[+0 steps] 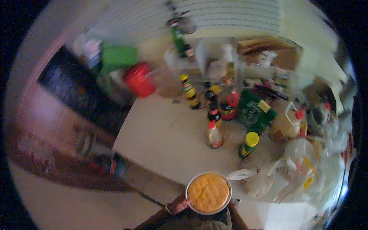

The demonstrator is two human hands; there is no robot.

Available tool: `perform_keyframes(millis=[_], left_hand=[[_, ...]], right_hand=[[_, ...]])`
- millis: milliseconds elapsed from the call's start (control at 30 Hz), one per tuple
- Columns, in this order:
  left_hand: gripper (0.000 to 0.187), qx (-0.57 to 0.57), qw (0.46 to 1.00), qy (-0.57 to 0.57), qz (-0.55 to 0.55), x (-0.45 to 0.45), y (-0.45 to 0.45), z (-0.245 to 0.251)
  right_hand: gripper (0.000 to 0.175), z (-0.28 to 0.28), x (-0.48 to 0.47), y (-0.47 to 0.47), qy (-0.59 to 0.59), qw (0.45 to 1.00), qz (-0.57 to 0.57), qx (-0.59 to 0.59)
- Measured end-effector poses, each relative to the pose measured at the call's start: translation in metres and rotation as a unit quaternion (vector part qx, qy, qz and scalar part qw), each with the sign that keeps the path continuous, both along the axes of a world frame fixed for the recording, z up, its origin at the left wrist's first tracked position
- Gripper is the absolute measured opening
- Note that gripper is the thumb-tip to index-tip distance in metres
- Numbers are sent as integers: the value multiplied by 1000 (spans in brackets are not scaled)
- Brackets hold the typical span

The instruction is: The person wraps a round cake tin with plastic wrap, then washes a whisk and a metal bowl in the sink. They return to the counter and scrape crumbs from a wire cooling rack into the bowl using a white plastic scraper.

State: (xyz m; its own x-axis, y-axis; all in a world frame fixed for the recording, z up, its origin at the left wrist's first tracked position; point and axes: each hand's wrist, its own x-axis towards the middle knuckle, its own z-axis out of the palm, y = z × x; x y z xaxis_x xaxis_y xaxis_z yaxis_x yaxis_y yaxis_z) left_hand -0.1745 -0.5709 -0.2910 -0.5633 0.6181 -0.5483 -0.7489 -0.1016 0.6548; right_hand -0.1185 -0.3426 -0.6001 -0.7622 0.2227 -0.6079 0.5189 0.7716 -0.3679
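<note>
Close to my body, a round metal pan [229,198] holds a golden-brown baked cake [208,192] that fills it nearly to the rim. My left hand [179,204] grips the pan's left side, with a thin band around the wrist. At the lower right of the pan, my right hand [231,204] holds the other side, its fingers mostly hidden by the pan. Just beyond the pan lies the near edge of a white table [161,138].
Bottles stand on the table: a clear one with a red cap [215,136], a yellow-lidded green jar [249,145] and a yellow-capped bottle [189,92]. Plastic bags [299,169] crowd the right side. A red container [141,80] sits at the far left corner.
</note>
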Motion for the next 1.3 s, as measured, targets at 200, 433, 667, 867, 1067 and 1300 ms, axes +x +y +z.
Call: perform_keyframes(millis=[200,433,667,867,1067,1300], left_hand=[[90,-77,970,45,-225,-56,-48,0],[98,-63,925,23,-374,-96,-35,29],[98,-140,831,154,-517,-132,4,52],[92,-200,789,333,-476,-150,76,-21],[87,-289,696,572,-324,-195,138,-88],[88,-350,474,804,-89,-251,188,-197]], right_hand=[[35,-49,21,-42,-5,981,-192,33],[35,28,25,-77,308,794,-519,-72],[55,177,67,-147,447,473,-757,-64],[50,233,100,-132,291,489,-809,151],[51,256,125,-126,286,485,-773,293],[61,235,158,-122,82,339,-868,352]])
